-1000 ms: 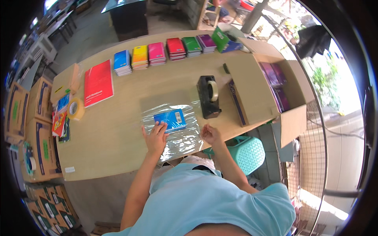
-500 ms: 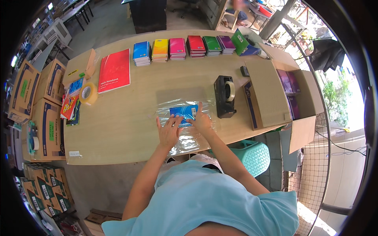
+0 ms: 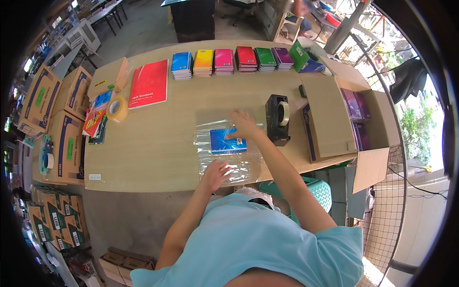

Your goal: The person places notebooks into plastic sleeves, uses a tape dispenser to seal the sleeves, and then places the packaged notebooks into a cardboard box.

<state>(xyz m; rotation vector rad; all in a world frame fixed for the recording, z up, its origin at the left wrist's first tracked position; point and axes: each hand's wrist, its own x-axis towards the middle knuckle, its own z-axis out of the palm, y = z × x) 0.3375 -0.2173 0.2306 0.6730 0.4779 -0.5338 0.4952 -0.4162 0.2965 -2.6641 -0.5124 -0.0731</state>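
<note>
I find the blue notebook (image 3: 227, 145) lying flat on transparent film (image 3: 244, 170), close to the near edge of the table (image 3: 153, 143). The right hand (image 3: 245, 127) reaches over the notebook's right side, fingers extended and blurred, nothing seen in its grasp. The left hand (image 3: 215, 176) is over the film's near part, fingers loosely bent; I cannot tell whether it pinches any. In my judgement, uneven pressure could crease the film, and a tug toward the near edge could skew the notebook. A black tape dispenser (image 3: 276, 125), just beside the film, limits rightward movement; the open carton (image 3: 327, 119) stands beyond. Leftward, I note room toward the tape roll (image 3: 120, 110).
</note>
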